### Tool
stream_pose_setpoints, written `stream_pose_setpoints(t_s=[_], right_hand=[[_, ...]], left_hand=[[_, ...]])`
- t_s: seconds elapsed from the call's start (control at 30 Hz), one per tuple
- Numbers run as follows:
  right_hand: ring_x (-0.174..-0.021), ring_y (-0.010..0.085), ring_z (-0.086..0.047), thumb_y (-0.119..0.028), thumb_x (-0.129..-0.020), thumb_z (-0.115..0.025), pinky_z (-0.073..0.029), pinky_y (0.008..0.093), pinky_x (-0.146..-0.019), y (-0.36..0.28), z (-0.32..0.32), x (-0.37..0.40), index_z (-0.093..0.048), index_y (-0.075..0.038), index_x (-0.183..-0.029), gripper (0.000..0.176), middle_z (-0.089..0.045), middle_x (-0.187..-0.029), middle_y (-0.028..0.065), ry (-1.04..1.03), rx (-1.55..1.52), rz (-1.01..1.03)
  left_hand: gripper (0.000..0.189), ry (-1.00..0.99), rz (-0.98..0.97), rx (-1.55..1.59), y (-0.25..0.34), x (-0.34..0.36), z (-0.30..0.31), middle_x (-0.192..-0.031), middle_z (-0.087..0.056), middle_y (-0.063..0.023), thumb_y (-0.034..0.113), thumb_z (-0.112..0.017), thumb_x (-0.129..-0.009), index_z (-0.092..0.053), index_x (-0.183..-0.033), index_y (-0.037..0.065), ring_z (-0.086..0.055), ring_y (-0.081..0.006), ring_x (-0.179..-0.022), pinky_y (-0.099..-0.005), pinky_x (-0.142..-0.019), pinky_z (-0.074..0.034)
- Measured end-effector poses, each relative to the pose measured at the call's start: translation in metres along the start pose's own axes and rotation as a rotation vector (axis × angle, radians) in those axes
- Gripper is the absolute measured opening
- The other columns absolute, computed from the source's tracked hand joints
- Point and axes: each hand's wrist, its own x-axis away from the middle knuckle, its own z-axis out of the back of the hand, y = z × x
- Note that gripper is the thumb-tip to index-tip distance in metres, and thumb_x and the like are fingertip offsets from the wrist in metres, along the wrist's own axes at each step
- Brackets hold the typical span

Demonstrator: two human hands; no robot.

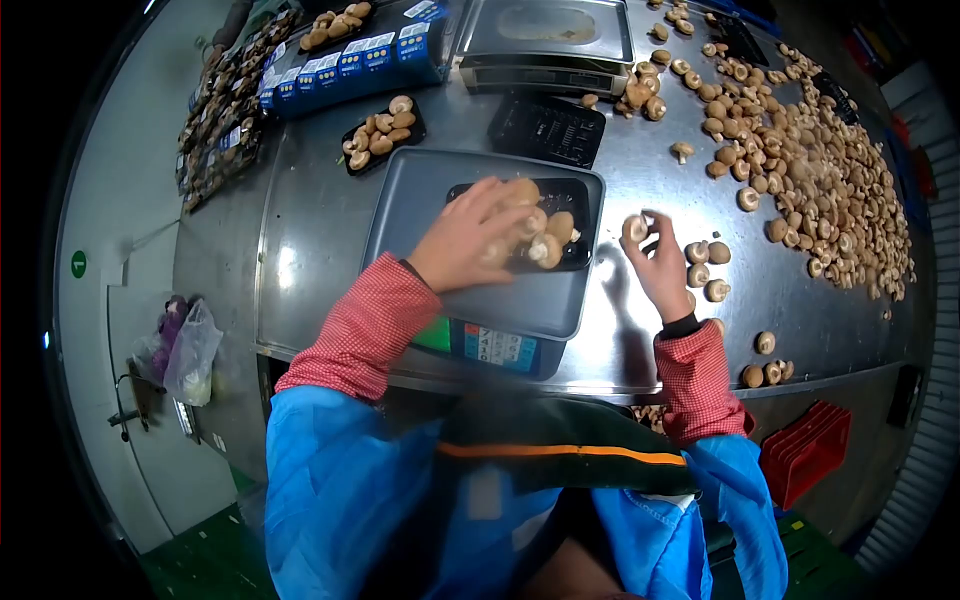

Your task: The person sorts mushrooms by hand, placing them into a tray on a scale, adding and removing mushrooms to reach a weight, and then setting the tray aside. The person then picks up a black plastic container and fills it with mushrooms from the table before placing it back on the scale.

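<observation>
My left hand (472, 235) is over a black tray (575, 192) on the grey platform of a weighing scale (405, 215). Its fingers are stretched apart across the mushrooms, slightly blurred, and hide part of them. Brown mushrooms (560, 227) show beside the fingers, one with its pale underside (545, 251) up. To the right of the scale, my right hand (660, 265) is closed on a mushroom (635, 229) between thumb and fingers, above the steel table. Several loose mushrooms (698, 274) lie just right of that hand.
A large pile of mushrooms (840, 190) covers the table's right side. Behind the scale lie an unfilled black tray (548, 130) and a filled tray (380, 135). Farther back stand a second scale (545, 30) and a blue labelled box (355, 65). A red crate (806, 455) sits below the edge.
</observation>
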Motion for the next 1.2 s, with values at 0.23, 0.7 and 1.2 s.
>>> stream_pose_setpoints(t_s=[0.23,0.7,1.2], right_hand=[[-0.093,0.0294,-0.058,-0.024,-0.080,-0.071,-0.047,0.0404,-0.079,-0.065,-0.040,-0.044,-0.065,-0.008,-0.101,0.026,-0.064,-0.099,0.0089,-0.043,0.305,0.619],[-0.087,0.0348,-0.060,-0.020,-0.087,-0.069,-0.050,0.0417,-0.077,0.068,0.021,0.044,-0.066,-0.001,-0.106,0.027,-0.058,-0.099,0.0189,0.130,0.562,0.311],[-0.087,0.0354,-0.066,-0.021,-0.087,-0.070,-0.054,0.0423,-0.071,0.131,0.034,0.072,-0.055,-0.013,-0.120,0.037,-0.063,-0.104,0.0158,0.067,0.780,0.025]], left_hand=[[0.104,0.231,0.027,0.100,0.002,-0.004,-0.002,-0.150,-0.034,-0.0163,0.044,-0.088,-0.058,-0.041,-0.146,0.016,-0.030,-0.0423,-0.140,-0.0534,-0.112,-0.031],[0.096,0.665,0.388,0.506,-0.010,0.028,-0.001,-0.144,-0.043,-0.0196,0.022,-0.081,-0.068,-0.031,-0.150,0.011,-0.041,-0.0337,-0.135,-0.0440,-0.112,-0.034],[0.032,0.513,0.720,0.703,-0.021,0.090,-0.012,-0.088,-0.063,0.0003,0.016,-0.069,-0.088,-0.065,-0.117,0.001,-0.059,-0.0078,-0.079,-0.0229,-0.075,-0.051]])
